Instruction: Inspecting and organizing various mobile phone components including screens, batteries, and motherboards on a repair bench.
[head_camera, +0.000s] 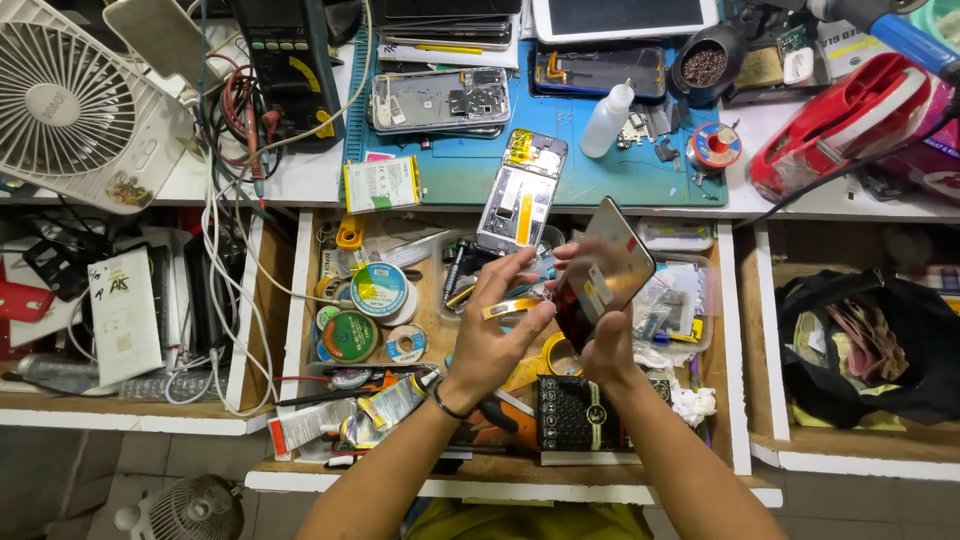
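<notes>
While the right hand (610, 345) holds the phone screen (605, 270) tight by its bottom edge over the open drawer (300, 300), the left hand (495, 335) pinches a yellow strip (510, 307) beside it. Thin glass looks light, slippery, breakable; edges seem safest.

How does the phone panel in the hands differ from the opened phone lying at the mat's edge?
The dark, glossy phone screen panel is held tilted in the right hand; the opened phone frame lies flat on the blue mat. The panel shows a smooth face, the frame exposed yellow and silver innards. Both are slim rectangles.
</notes>
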